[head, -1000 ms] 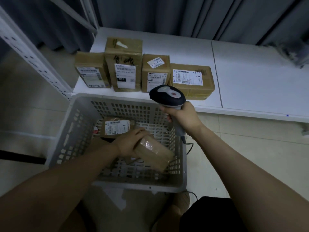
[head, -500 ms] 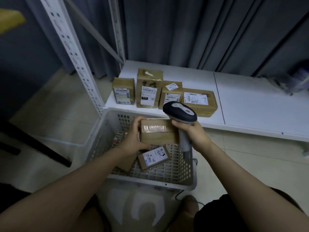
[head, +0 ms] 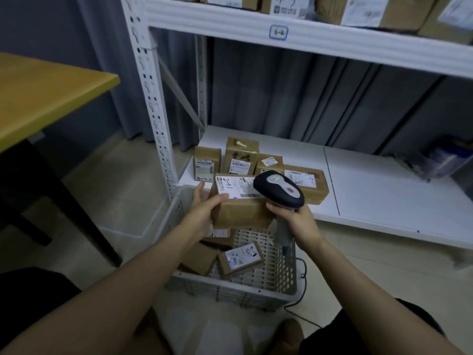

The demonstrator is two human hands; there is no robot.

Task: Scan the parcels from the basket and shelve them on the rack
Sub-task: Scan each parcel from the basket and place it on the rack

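Just above the grey perforated plastic basket (head: 231,290), the left hand (head: 202,213) clamps the brown, white-labelled cardboard parcel (head: 243,213) by its end while the right hand (head: 298,221) curls round the black-and-grey handheld scanner (head: 279,187); the parcel seems light, stiff, best gripped across opposite faces.

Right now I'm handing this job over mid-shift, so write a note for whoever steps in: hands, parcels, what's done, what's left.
Left hand grips a parcel above the basket, label up.
Right hand holds the scanner, its head over that label; whether it has read, cannot tell.
Done: four boxes stand on the lower shelf.
Left: shelve this parcel, then scan and shelve the remaining parcels, at least three, in the basket.
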